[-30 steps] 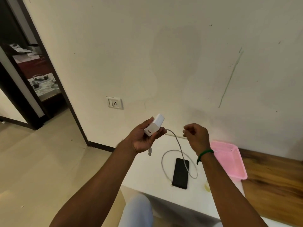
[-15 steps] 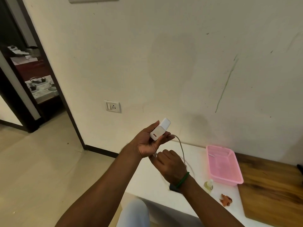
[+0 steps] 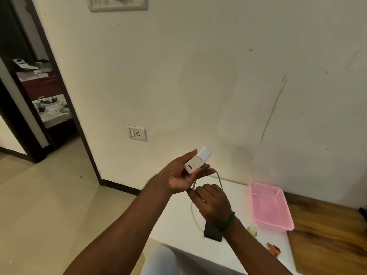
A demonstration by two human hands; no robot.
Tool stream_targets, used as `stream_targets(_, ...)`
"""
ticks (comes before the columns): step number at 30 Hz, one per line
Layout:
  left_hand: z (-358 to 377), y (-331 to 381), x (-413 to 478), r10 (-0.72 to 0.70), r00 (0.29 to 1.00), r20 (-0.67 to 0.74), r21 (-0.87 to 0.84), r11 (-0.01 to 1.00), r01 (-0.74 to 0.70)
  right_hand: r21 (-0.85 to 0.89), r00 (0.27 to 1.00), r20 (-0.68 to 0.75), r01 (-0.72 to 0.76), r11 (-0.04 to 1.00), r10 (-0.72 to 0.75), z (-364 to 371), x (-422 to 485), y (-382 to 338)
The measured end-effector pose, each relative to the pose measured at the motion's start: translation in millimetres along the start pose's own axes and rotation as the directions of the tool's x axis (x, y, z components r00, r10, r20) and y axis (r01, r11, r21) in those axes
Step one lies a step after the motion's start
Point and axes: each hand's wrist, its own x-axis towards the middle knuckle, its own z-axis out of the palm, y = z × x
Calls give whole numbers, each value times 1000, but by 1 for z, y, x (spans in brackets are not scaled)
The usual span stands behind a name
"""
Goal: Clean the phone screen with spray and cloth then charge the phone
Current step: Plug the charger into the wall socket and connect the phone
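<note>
Assembling charger, prob. — L hand point(image 3: 179, 176) grips adapter point(image 3: 197, 161), R hand point(image 3: 213, 203) pinches cable point(image 3: 220, 178) at its 6 o'clock. Phone point(image 3: 211, 233) on tabletop point(image 3: 178, 221), under R wrist. Next: align plug w/ port point(image 3: 190, 167).

The phone point(image 3: 212, 233) lies half hidden behind the right wrist point(image 3: 223, 220); the cable point(image 3: 220, 178) vanishes inside the right grip point(image 3: 213, 201); the top edge cuts the switch panel point(image 3: 118, 3).

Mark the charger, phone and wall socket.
charger point(image 3: 196, 162): head view, white body.
phone point(image 3: 211, 233): head view, visible screen corner.
wall socket point(image 3: 137, 133): head view, faceplate middle.
</note>
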Motion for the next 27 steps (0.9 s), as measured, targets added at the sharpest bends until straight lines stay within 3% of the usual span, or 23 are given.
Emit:
stream_targets(5, -1, 4, -1, 28, 999, -44, 78, 997, -24, 39, 995, -63, -68, 997, 71, -18, 8, 1)
stream_targets(7, -2, 5, -1, 74, 993, -87, 123, 990, -63, 109, 968, -109, -214, 971, 225, -29, 16, 0)
stream_targets(9, -5, 4, 1, 126, 984, -123, 163, 981, -106, 219, 891, -136, -399, 891, 433, -41, 30, 0)
stream_targets(11, -7, 4, 4, 180, 970, -165, 223, 964, -141, 392, 770, -118, -543, 742, 626, -56, 44, 6)
stream_targets(14, -8, 3, 8, 281, 933, -225, 306, 929, -207, 645, 544, 11, -645, 410, 839, -73, 60, 20)
stream_targets(16, -7, 2, 9, 324, 919, -225, 271, 927, -261, 784, 392, 140, -604, 140, 909, -83, 69, 28)
stream_targets(18, -5, 2, 9, 352, 912, -212, 209, 928, -310, 868, 297, 222, -494, -50, 928, -90, 74, 34)
stream_targets(21, 0, 1, 10, 390, 899, -199, 170, 917, -360, 897, 235, 328, -382, -223, 915, -100, 81, 36)
stream_targets(27, 2, -5, 11, 390, 896, -213, 240, 910, -339, 839, 242, 447, -447, -310, 861, -105, 81, 23)
